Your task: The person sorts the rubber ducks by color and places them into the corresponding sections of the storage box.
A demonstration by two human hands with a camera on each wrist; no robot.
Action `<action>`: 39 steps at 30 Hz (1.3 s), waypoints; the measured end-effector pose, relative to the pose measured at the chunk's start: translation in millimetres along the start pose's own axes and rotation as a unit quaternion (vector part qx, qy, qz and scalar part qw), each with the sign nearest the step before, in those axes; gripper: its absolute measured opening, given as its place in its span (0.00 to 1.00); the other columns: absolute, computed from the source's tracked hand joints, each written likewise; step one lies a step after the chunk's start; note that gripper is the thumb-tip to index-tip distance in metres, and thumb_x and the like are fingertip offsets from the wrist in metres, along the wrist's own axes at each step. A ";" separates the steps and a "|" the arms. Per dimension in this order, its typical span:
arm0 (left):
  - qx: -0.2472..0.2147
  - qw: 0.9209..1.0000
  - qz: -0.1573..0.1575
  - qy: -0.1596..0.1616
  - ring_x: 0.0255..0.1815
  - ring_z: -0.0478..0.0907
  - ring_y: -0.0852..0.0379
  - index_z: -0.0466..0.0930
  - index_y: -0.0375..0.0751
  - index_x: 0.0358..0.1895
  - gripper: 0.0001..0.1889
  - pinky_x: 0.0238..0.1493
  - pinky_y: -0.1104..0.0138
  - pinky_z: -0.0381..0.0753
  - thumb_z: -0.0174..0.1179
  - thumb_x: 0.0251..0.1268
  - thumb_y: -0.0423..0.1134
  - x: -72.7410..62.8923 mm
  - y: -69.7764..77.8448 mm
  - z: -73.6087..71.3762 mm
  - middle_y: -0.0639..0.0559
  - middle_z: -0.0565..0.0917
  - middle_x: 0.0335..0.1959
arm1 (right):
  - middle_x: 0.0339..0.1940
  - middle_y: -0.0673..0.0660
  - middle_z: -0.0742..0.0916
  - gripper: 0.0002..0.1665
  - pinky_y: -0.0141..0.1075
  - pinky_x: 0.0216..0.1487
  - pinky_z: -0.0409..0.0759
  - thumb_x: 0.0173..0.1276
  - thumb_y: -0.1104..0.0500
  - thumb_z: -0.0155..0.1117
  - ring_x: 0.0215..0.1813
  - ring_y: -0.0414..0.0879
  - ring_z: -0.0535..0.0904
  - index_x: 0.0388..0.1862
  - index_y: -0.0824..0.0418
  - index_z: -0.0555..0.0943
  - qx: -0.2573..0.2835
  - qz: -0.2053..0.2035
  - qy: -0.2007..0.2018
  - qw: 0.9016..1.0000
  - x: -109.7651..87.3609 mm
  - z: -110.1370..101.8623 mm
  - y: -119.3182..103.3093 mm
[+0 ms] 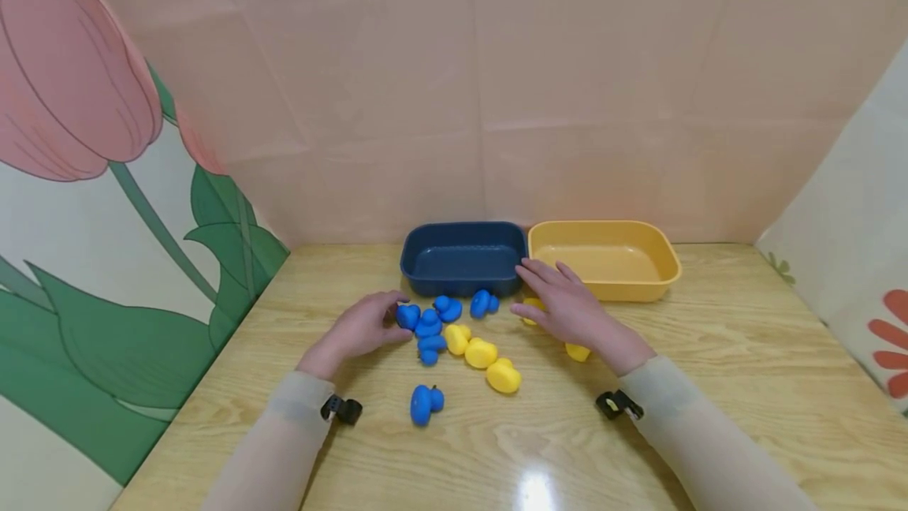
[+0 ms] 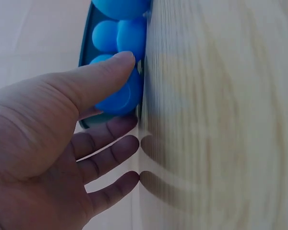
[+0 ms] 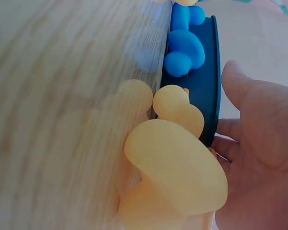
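Several small blue toy ducks lie on the table in front of the dark blue bin. My left hand is around the leftmost blue duck, thumb on the near side and fingers on the far side; firm contact cannot be made out. In the left wrist view its other fingers are spread, tips by the tabletop. My right hand is held with fingers extended over a yellow toy duck, partly hidden beneath it. Another yellow duck shows below the right wrist.
Beside the blue bin stands a yellow bin, against the pink backdrop. More yellow ducks lie in a slanting row between the hands. One blue duck sits apart, nearer the front of the wooden table.
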State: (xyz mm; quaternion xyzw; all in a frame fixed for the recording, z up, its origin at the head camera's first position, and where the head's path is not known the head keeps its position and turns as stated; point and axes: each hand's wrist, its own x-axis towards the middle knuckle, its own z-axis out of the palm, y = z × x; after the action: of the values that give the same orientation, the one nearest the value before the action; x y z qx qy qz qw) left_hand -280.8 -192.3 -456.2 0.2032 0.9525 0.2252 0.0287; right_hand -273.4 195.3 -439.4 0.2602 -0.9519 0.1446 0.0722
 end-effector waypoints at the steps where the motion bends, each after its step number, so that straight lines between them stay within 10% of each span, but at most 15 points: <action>1: 0.004 1.000 0.004 0.003 0.54 0.83 0.50 0.82 0.43 0.70 0.29 0.62 0.51 0.85 0.79 0.71 0.48 0.5 0.4 0.6 0.50 0.88 0.56 | 0.86 0.68 0.70 0.46 0.65 0.86 0.50 0.84 0.41 0.67 0.86 0.65 0.64 0.86 0.67 0.67 -0.001 0.000 0.000 1.000 0.1 0.3 0.2; 14: 0.020 0.999 0.004 0.032 0.47 0.82 0.51 0.86 0.45 0.59 0.17 0.54 0.54 0.84 0.76 0.74 0.47 2.7 11.4 0.0 0.54 0.86 0.47 | 0.86 0.68 0.69 0.46 0.65 0.87 0.49 0.83 0.42 0.68 0.86 0.66 0.64 0.86 0.67 0.67 -0.001 0.003 0.000 1.000 -0.4 -0.6 0.7; 39: -0.017 0.995 0.000 0.094 0.59 0.84 0.43 0.81 0.43 0.71 0.25 0.61 0.47 0.84 0.72 0.76 0.45 4.4 33.0 -28.0 0.45 0.87 0.59 | 0.86 0.68 0.69 0.45 0.64 0.87 0.49 0.83 0.42 0.68 0.85 0.66 0.64 0.86 0.67 0.68 0.004 0.000 0.004 1.000 -0.9 0.3 -0.7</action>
State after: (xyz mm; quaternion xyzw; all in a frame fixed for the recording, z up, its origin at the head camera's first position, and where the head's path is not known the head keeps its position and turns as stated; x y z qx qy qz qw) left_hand -276.6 -175.4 -416.4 0.1806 0.9471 0.2590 -0.0576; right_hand -272.2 195.1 -439.8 0.2602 -0.9509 0.1497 0.0747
